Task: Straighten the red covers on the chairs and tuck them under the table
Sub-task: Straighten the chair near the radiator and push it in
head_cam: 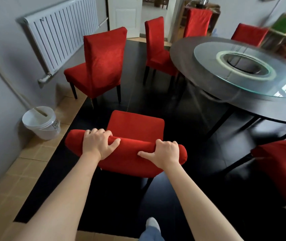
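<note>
The near chair (135, 129) is held by the top of its back with both hands, and it stands well apart from the table (184, 54), its seat pointing toward the dark floor between them. The step in hand is judged to be the moving of this chair toward the table, with the cover (126, 159) smoothed on the way. To do this well, the back is best kept level and pushed evenly by the 2 hands, so that the chair does not swing to 1 side; the legs are better lifted slightly than dragged, since the stretch cover can be pulled askew by a skewed push. The cover on the back looks smooth and rounded, with no loose fold seen from above; its lower hem is hidden. The left hand (97, 142) is laid over the top of the back, fingers curled over the far edge and thumb pressed on the near face, gripping it. The right hand (164, 152) grips the same way further right, knuckles up, thumb stretched left along the fabric. Both forearms are extended forward and down, wrists nearly straight. Another chair (102, 63) stands by the radiator (60, 32), turned away from the table.
</note>
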